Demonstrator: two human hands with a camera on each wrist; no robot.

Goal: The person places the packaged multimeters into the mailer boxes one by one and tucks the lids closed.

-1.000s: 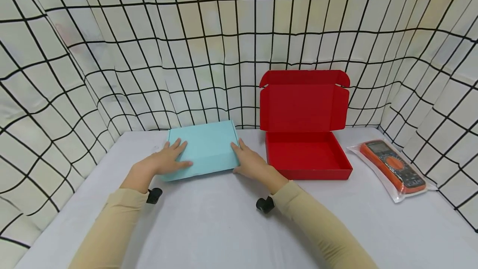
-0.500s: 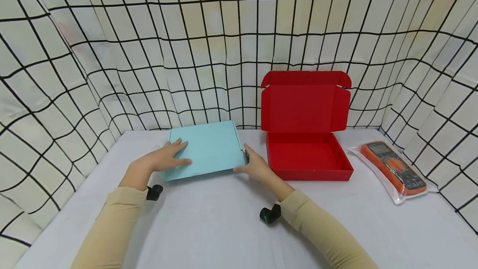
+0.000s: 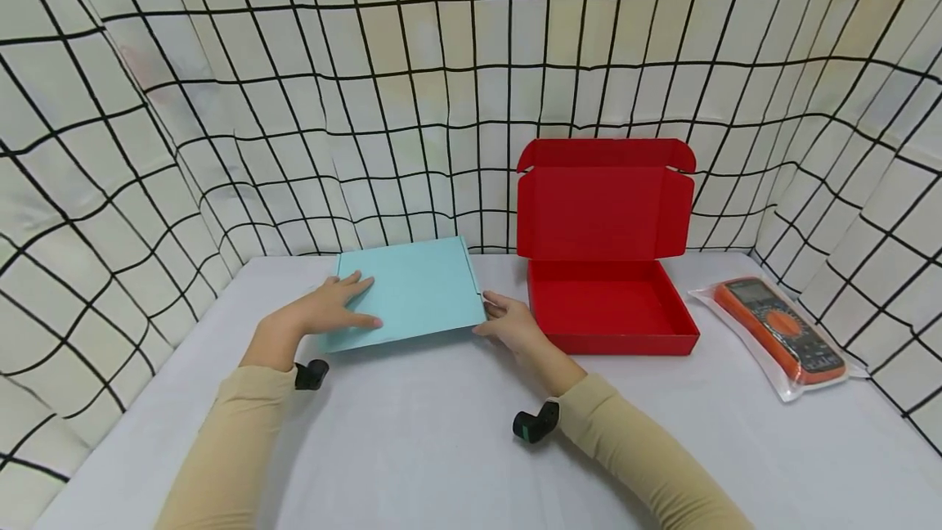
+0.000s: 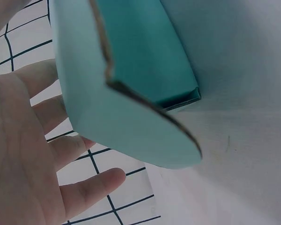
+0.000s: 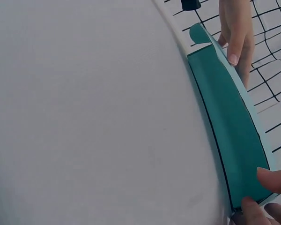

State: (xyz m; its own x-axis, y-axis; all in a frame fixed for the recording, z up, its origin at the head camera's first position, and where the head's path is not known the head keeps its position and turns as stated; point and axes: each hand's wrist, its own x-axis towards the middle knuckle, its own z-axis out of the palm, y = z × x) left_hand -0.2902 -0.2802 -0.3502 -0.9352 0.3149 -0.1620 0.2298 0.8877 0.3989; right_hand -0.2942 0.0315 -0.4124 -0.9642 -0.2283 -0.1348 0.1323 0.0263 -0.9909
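A light blue cardboard box [image 3: 419, 280] lies on the white table, slightly turned, its lid lowered over it. My left hand [image 3: 324, 307] rests on the left of the lid, fingers spread. In the left wrist view, a rounded lid flap [image 4: 145, 136] sticks out past the darker front wall [image 4: 145, 42]. My right hand [image 3: 515, 327] is at the box's right front corner, its thumb on the lid's front edge and its fingers bent round the side. The right wrist view shows the thumb [image 5: 274, 180] and fingers at the end of the teal front wall [image 5: 225, 117].
An open red cardboard box [image 3: 611, 297] stands right of the blue one, its lid raised upright. Farther right lies an orange multimeter [image 3: 780, 330] in a clear plastic bag. White cloth walls with a black grid [image 3: 471, 105] enclose the table's back and sides.
My right hand has shifted from the lid's right edge to the front corner, its fingers now bent round the side. The lid's front part now lies flatter. The left hand stays on the lid.
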